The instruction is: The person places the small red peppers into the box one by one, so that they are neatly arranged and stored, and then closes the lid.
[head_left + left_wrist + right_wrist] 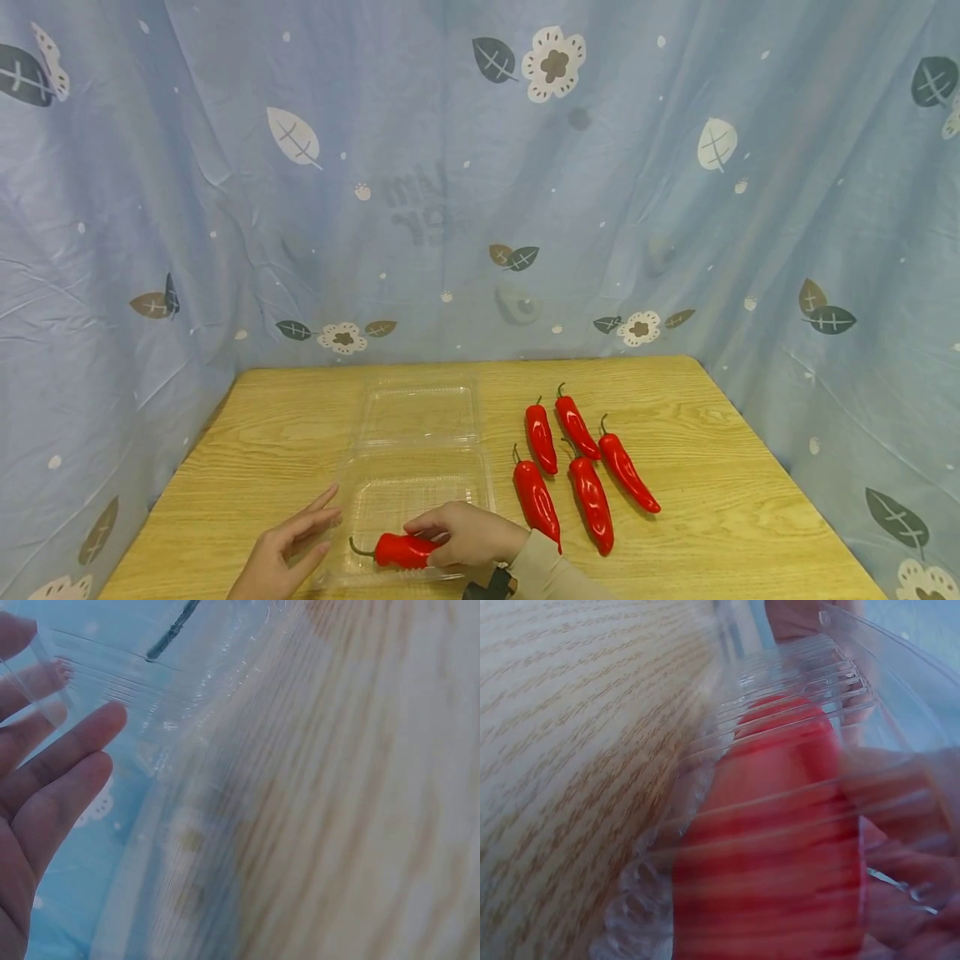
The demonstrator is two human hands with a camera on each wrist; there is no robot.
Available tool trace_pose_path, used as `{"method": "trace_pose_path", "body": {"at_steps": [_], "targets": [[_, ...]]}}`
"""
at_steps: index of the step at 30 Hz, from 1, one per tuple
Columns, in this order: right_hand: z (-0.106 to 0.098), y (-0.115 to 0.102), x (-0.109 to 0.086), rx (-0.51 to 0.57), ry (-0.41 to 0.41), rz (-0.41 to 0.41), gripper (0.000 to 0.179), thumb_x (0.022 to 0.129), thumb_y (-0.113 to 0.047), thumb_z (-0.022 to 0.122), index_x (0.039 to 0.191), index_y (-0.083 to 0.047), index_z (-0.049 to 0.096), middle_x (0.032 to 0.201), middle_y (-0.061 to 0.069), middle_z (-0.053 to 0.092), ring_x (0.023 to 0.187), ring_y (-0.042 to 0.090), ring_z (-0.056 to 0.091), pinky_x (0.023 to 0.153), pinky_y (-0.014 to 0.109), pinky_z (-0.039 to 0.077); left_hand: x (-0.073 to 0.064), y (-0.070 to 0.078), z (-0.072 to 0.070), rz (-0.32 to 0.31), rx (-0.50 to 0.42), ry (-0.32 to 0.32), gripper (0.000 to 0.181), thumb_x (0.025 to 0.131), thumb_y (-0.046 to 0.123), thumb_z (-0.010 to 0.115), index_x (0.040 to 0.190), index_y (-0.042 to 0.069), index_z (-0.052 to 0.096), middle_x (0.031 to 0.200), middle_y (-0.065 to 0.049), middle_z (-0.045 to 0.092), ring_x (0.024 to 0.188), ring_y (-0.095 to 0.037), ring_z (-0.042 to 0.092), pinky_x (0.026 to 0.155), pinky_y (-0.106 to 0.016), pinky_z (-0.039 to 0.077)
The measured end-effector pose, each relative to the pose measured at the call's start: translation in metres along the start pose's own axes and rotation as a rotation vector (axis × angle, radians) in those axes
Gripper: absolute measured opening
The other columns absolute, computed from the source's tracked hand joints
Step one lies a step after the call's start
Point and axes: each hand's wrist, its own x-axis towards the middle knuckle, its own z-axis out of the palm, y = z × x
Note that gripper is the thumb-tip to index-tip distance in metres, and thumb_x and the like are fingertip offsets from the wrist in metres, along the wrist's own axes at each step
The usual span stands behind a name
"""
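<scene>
My right hand point(468, 533) grips a red chili pepper point(400, 551) inside the near half of a clear plastic clamshell box point(420, 487). The pepper lies sideways with its green stem toward the left. Seen through the ribbed clear wall in the right wrist view, the pepper point(769, 847) fills the middle, with the fingers along its right side. My left hand point(288, 546) is at the box's left side, fingers spread and holding nothing. In the left wrist view its fingers point(75, 746) show beside the clear wall, and the stem point(172, 631) appears through the plastic.
Several red peppers point(590, 500) lie in a loose group to the right of the box, stems pointing away. The box's lid point(418, 412) is folded back flat on the wooden table point(712, 467). Patterned blue curtain point(480, 183) surrounds the table at the back and sides.
</scene>
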Motion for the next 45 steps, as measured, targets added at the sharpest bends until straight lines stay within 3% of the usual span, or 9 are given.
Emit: {"method": "trace_pose_path", "body": {"at_steps": [22,34,39,45], "targets": [[0.000,-0.001,-0.002,0.061,0.023,-0.023,0.044,0.089,-0.010,0.064,0.131,-0.003,0.056,0.127,0.007,0.062,0.109,0.007,0.061,0.089,0.016,0.050,-0.001,-0.002,0.000,0.006,0.011,0.000,0.036,0.087,-0.009,0.060,0.122,-0.012,0.055,0.147,0.004,0.042,0.109,-0.003,0.061,0.082,-0.015,0.054],[0.001,0.000,-0.005,0.181,0.070,-0.183,0.043,0.093,-0.008,0.058,0.134,0.002,0.051,0.136,0.017,0.053,0.123,0.021,0.055,0.098,0.016,0.044,-0.002,-0.004,-0.001,0.000,0.025,-0.007,0.036,0.087,-0.008,0.060,0.123,-0.012,0.055,0.147,0.009,0.041,0.109,-0.004,0.061,0.081,-0.016,0.054],[0.001,-0.002,-0.008,0.193,0.096,-0.211,0.042,0.095,-0.010,0.056,0.134,0.002,0.050,0.136,0.020,0.053,0.122,0.025,0.055,0.099,0.019,0.045,-0.002,-0.003,-0.001,-0.013,0.040,-0.002,0.036,0.087,-0.007,0.061,0.123,-0.011,0.055,0.146,0.012,0.041,0.108,-0.003,0.061,0.080,-0.016,0.055],[0.000,0.002,-0.011,0.212,0.136,-0.256,0.044,0.097,-0.017,0.056,0.136,0.001,0.049,0.135,0.022,0.052,0.123,0.020,0.054,0.101,0.019,0.043,-0.001,-0.002,-0.001,-0.027,0.047,-0.002,0.035,0.088,-0.005,0.061,0.123,-0.010,0.056,0.146,0.011,0.041,0.107,-0.004,0.062,0.080,-0.016,0.055]]}}
